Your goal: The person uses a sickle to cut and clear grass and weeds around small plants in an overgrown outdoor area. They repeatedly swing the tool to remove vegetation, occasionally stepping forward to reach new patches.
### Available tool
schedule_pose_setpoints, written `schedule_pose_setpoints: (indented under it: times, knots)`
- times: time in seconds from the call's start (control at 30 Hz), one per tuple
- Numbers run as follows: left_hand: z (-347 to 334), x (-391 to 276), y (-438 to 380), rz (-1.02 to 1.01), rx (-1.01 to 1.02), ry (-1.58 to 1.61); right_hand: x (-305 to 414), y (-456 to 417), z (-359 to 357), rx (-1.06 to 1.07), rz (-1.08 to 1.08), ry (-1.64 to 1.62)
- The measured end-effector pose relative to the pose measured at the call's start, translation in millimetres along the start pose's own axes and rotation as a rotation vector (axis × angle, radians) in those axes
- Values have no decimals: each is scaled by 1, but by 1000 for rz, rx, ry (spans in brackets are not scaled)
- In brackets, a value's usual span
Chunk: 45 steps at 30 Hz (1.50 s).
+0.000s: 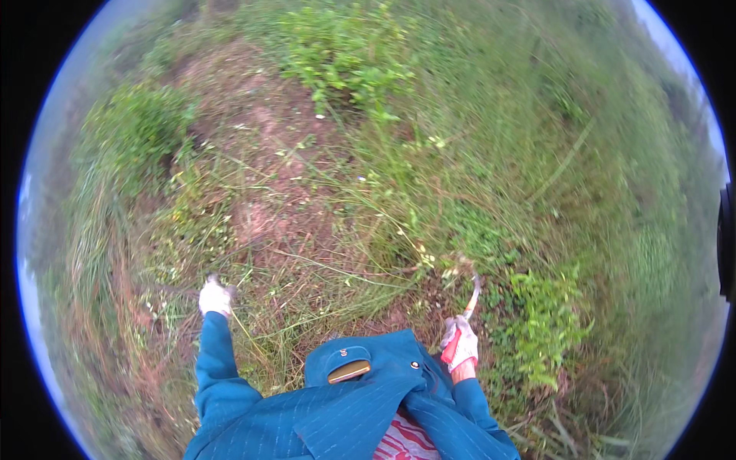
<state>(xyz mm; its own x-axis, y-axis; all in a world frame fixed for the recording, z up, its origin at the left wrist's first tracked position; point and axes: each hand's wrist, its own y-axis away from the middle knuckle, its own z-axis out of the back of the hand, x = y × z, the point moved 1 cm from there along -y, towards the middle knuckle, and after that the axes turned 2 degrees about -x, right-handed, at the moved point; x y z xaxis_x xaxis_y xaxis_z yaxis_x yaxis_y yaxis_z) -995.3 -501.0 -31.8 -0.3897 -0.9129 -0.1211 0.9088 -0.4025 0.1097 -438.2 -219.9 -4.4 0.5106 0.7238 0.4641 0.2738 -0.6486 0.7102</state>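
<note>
My right hand (461, 340), in a white work glove, grips the red handle of a small sickle (472, 299). The curved blade points away from me, its tip near a blurred clump of cut stems and roots (459, 265). Off to the left, my left hand (217, 296) is stretched out over grass and weeds, in a pale glove with dark, greyish fingertips. Blur hides whether its fingers hold anything. Just right of the sickle grows a leafy green plant (537, 328).
A strip of reddish bare soil (267, 215) strewn with cut grass runs ahead of me. Leafy shrubs stand at the far middle (351, 57) and left (138, 129). Tall grass (575, 155) covers the right side. A phone-like object (349, 371) sticks out of my jacket pocket.
</note>
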Motion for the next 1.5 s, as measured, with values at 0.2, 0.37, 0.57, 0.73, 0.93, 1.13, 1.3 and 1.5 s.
schedule_pose_setpoints:
  times: [0.2,0.37,0.57,0.73,0.93,1.13,1.3,1.5]
  knots:
    - [-58,-245,96,-781,564,-106,29,44,75,-183,125,169]
    - [-79,-381,201,-1279,624,-49,-1,59,104,-392,-234,641]
    - [-154,-506,279,-1434,766,77,-7,14,163,-535,-51,91]
    - [-235,-596,323,-1466,837,64,29,-78,246,-597,-51,175]
    - [-379,-660,325,-1589,619,45,69,-205,300,-701,68,304]
    - [-429,-736,320,-1847,417,-39,123,-350,382,-519,789,2448]
    - [-466,-774,300,-1683,169,-291,113,-368,370,-522,395,1935]
    - [-499,-801,268,-1723,99,-164,-135,-233,384,-733,-131,-49]
